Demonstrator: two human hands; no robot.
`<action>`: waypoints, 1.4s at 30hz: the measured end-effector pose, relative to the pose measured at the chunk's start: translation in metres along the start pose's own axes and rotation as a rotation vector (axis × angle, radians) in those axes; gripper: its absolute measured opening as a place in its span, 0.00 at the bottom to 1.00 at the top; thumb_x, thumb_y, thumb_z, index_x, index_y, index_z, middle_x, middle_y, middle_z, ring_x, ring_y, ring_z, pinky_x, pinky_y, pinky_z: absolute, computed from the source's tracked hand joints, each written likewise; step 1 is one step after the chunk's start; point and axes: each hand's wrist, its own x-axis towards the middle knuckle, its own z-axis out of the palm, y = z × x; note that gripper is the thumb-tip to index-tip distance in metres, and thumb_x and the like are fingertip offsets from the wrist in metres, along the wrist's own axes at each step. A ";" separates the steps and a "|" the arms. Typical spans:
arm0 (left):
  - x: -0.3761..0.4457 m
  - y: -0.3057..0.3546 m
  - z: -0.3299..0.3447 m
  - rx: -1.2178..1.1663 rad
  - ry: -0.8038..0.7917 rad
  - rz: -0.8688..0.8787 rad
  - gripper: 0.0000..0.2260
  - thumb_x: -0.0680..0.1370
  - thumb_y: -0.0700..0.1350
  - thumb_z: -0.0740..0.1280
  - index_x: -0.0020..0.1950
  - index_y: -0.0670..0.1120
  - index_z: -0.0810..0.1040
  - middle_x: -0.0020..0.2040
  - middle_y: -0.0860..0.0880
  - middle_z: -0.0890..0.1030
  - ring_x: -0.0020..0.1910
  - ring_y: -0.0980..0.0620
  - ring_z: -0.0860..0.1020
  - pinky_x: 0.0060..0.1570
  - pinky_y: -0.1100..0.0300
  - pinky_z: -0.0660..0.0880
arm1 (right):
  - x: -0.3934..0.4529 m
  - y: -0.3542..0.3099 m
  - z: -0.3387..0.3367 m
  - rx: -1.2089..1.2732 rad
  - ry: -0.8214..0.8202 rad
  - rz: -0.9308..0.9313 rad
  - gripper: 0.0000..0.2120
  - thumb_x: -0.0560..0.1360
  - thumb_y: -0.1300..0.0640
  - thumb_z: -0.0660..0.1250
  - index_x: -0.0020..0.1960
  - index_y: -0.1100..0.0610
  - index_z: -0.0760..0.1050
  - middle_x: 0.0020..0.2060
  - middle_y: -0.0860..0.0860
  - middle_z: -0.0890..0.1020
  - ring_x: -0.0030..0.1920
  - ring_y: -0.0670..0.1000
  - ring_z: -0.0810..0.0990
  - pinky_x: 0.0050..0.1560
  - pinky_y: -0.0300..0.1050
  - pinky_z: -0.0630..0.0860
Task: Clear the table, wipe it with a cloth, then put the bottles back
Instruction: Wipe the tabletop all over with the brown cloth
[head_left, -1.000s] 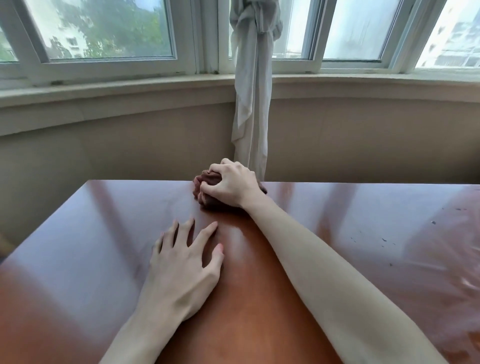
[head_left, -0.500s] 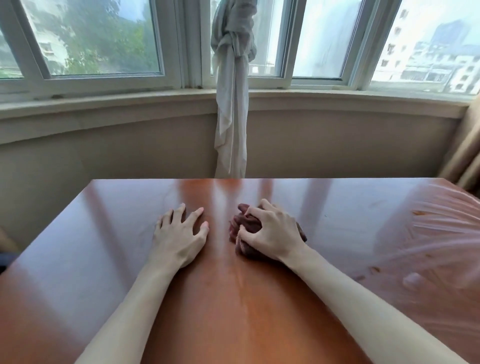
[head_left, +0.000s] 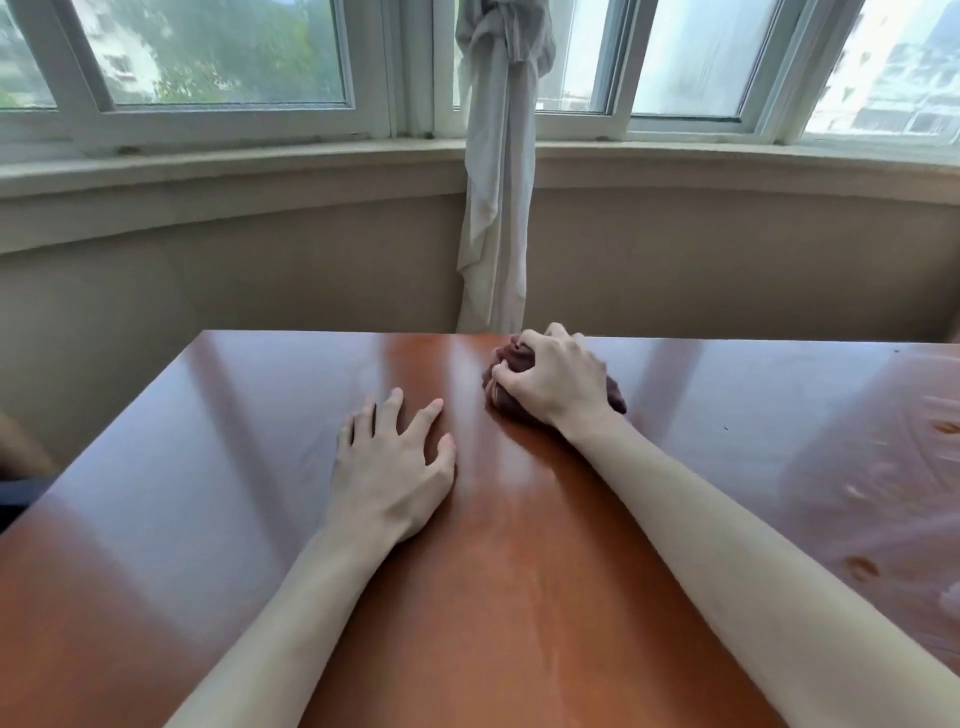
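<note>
A glossy reddish-brown table (head_left: 223, 499) fills the lower view. My right hand (head_left: 556, 384) grips a bunched dark brown cloth (head_left: 613, 397) and holds it down on the table near the far edge, right of centre. My left hand (head_left: 395, 467) rests flat on the tabletop with its fingers spread, a little nearer and left of the cloth. No bottles are in view.
A knotted pale curtain (head_left: 498, 182) hangs behind the table's far edge, in front of a curved window sill (head_left: 260, 166). Clear plastic film (head_left: 893, 493) covers the table's right side. Something dark (head_left: 21, 499) sits beyond the left edge.
My right hand has pushed the cloth from mid-table out to the far edge. My left hand stayed flat on the table. The view shifted slightly.
</note>
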 end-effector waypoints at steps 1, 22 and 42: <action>-0.001 0.001 0.000 -0.004 -0.002 0.000 0.28 0.79 0.64 0.47 0.80 0.63 0.58 0.82 0.50 0.55 0.80 0.46 0.51 0.79 0.46 0.48 | 0.023 -0.012 0.014 -0.008 0.003 0.024 0.22 0.72 0.34 0.63 0.56 0.47 0.81 0.54 0.52 0.78 0.58 0.61 0.76 0.54 0.53 0.70; 0.007 -0.002 0.000 0.003 -0.032 -0.035 0.25 0.81 0.64 0.51 0.79 0.65 0.57 0.82 0.50 0.57 0.80 0.45 0.52 0.78 0.46 0.51 | -0.039 0.027 -0.024 0.066 -0.108 -0.124 0.20 0.72 0.35 0.62 0.59 0.42 0.79 0.51 0.47 0.76 0.57 0.55 0.77 0.51 0.50 0.73; 0.003 -0.004 0.001 0.038 0.021 -0.010 0.31 0.76 0.67 0.42 0.79 0.64 0.59 0.80 0.52 0.59 0.79 0.47 0.53 0.77 0.48 0.53 | 0.037 0.077 -0.013 -0.005 0.001 0.075 0.19 0.73 0.35 0.65 0.55 0.46 0.81 0.51 0.50 0.76 0.56 0.60 0.76 0.51 0.52 0.69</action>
